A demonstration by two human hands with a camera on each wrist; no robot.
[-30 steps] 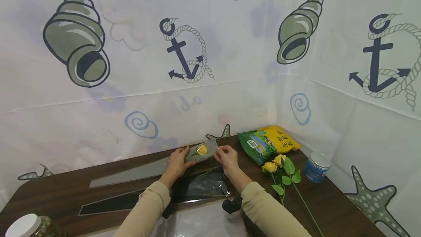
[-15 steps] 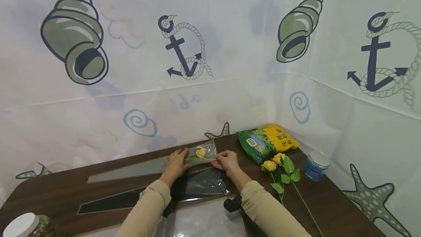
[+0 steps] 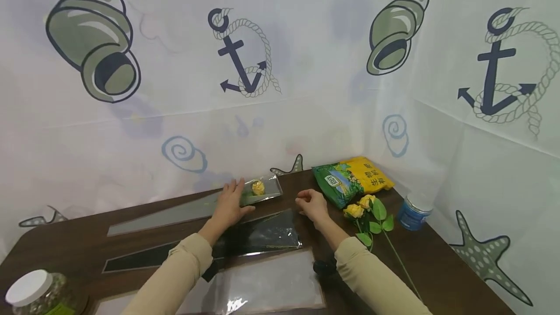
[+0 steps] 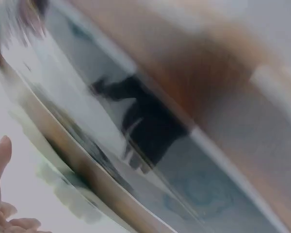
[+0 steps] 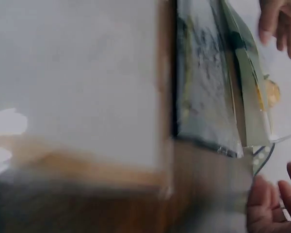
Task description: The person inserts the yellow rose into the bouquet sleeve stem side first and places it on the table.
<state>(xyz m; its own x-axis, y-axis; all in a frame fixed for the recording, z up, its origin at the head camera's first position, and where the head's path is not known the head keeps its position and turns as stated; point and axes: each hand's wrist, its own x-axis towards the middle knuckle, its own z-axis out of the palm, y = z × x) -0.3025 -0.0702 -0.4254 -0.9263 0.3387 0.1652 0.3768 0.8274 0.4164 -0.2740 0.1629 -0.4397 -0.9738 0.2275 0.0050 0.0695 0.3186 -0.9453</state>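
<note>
My left hand lies with straight, spread fingers on a long grey sleeve at the table's back; a yellow rose shows inside its clear wide end. The same hand is at the lower left in the left wrist view. My right hand, fingers loosely bent and holding nothing, hovers right of the sleeve, apart from it. The right wrist view has this hand at the lower right and the rose above it. A black sleeve lies in front of the grey one.
Right of my right hand are a green and yellow bag, two yellow roses with green stems and a blue tin. A white-lidded jar stands at the front left. Flat clear packaging lies between my forearms.
My right hand has let go of the sleeve's clear end and moved right. My left hand's fingers have straightened and spread. The sleeve's end lies flatter.
</note>
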